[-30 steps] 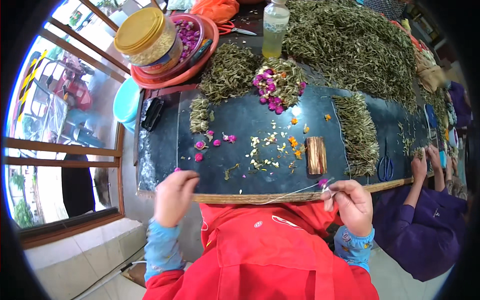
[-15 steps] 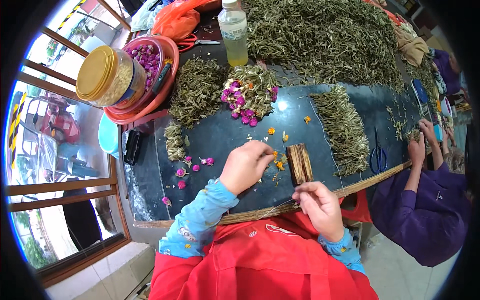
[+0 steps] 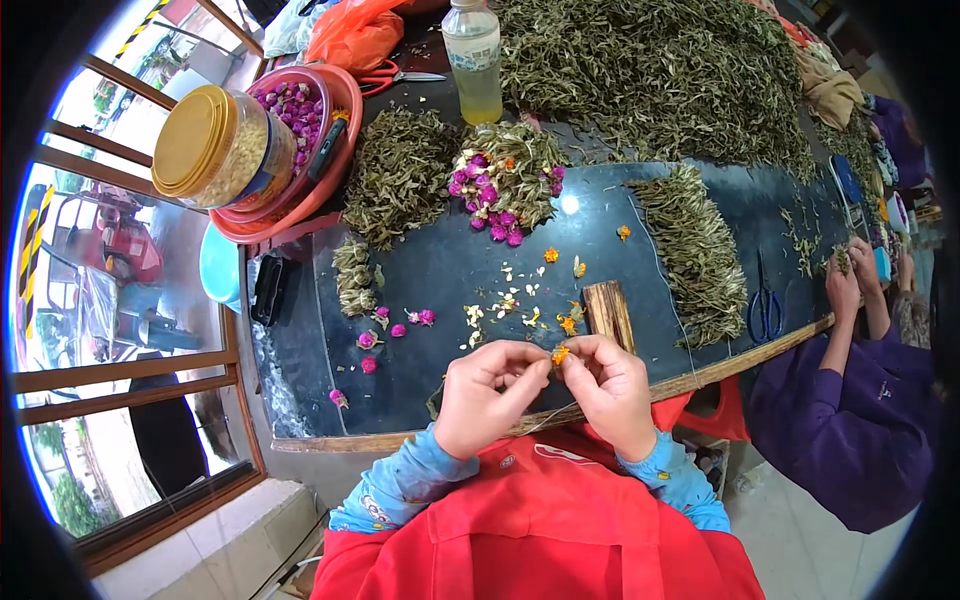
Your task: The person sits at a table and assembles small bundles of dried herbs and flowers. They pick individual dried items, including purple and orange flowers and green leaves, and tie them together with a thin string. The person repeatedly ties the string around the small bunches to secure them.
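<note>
Near the table's front edge, my left hand [image 3: 492, 397] and my right hand [image 3: 609, 394] meet at their fingertips. Both are closed in a pinch on a small orange dried flower [image 3: 560, 354]. Anything else inside the right-hand fingers is hidden. A thin thread [image 3: 545, 420] trails below the hands at the table edge. Just beyond my right hand lies a brown wooden block [image 3: 609, 312], with a loose orange flower [image 3: 568, 325] beside it. Small white flower bits [image 3: 508, 300] are scattered past my left hand, and magenta flower heads [image 3: 369, 365] lie farther left.
A pile of green dried leaves [image 3: 650, 80] covers the back. A bottle [image 3: 473, 65] stands beside flower-trimmed bunches [image 3: 500, 185]. Basins [image 3: 340, 95] and a lidded jar [image 3: 205, 145] stand left. Bundled stalks [image 3: 695, 265], blue scissors [image 3: 765, 310] and a co-worker [image 3: 850, 420] are right.
My left hand has drawn back toward me from the orange flowers, bringing one along. My right hand has moved left and up to meet it, uncovering white bits on the table.
</note>
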{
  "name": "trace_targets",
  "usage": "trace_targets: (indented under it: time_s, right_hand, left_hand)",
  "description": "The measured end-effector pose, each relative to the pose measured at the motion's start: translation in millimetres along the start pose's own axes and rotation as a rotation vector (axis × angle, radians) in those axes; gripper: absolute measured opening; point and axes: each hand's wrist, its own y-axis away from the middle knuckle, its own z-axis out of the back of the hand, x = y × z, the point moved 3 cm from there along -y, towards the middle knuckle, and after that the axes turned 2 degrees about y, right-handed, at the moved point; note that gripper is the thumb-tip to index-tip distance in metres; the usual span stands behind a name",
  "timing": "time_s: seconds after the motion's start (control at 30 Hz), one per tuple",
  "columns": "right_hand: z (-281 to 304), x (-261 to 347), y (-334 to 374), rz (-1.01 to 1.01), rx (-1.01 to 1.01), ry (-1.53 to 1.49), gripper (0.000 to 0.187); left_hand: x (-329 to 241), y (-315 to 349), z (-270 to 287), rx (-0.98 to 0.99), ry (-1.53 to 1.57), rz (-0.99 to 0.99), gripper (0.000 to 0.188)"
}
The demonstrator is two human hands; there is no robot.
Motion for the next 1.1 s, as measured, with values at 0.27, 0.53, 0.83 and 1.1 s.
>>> trace_targets:
  time_s: [0.27, 0.53, 0.83, 1.1]
  right_hand:
    - [-6, 17, 6, 0.046, 0.11, 0.196, 0.008]
    - [-5, 0, 7, -0.07, 0.146, -0.005, 0.012]
    - [24, 48, -50, 0.307, 0.041, 0.562, 0.009]
    - [1, 16, -141, 0.204, 0.17, 1.282, 0.017]
  left_hand:
    - [-1, -2, 7, 0.091, -0.039, 0.011, 0.012]
    - [12, 4, 5, 0.122, 0.425, 0.248, 0.016]
    - [20, 2, 22, 0.033, 0.346, 0.131, 0.017]
    - [16, -2, 23, -0.007, 0.386, 0.147, 0.017]
